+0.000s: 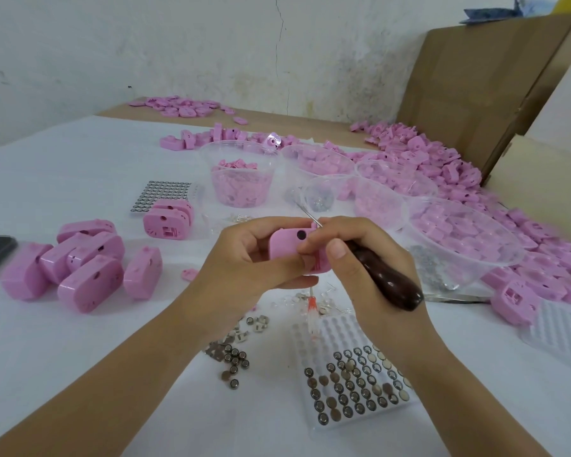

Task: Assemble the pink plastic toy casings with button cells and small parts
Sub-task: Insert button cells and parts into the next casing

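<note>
Now mid-fit: left hand grips a rounded pink plastic casing above bench centre. Right hand holds a dark wooden-handled awl, fingers touching casing. Next prob. needs awl tip brought onto casing, steadily.

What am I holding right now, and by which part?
The left hand grips a pink casing round its left side, thumb on the lower front. The right hand holds a pointed tool by its dark handle.
</note>
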`<state>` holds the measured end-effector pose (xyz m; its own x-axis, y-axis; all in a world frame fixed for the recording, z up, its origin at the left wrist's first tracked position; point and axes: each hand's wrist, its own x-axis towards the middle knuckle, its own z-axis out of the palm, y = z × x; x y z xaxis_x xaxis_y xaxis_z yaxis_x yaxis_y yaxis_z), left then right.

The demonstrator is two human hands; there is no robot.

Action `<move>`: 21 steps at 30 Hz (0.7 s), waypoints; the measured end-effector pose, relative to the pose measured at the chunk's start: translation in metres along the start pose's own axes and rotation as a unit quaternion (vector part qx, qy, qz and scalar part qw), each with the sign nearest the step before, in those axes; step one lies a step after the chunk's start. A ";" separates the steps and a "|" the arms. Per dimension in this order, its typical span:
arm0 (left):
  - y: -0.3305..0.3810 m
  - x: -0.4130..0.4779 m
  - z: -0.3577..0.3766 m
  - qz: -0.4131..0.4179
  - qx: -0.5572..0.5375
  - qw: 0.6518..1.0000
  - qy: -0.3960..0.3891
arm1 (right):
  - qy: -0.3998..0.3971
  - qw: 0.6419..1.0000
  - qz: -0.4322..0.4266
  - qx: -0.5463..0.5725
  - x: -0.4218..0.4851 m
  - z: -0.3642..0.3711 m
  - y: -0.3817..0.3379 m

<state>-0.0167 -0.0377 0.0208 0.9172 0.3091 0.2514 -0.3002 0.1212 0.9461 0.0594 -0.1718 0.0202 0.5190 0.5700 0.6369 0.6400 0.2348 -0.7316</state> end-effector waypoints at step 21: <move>-0.002 0.002 -0.001 0.044 -0.042 0.997 0.054 | 0.054 0.979 -0.158 -0.120 -0.007 0.003 -0.004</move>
<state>-0.0151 -0.0365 0.0194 0.8541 0.4211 0.3054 -0.4039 0.1668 0.8995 0.0518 -0.1749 0.0178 0.3218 0.4090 0.8539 0.8865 0.1865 -0.4234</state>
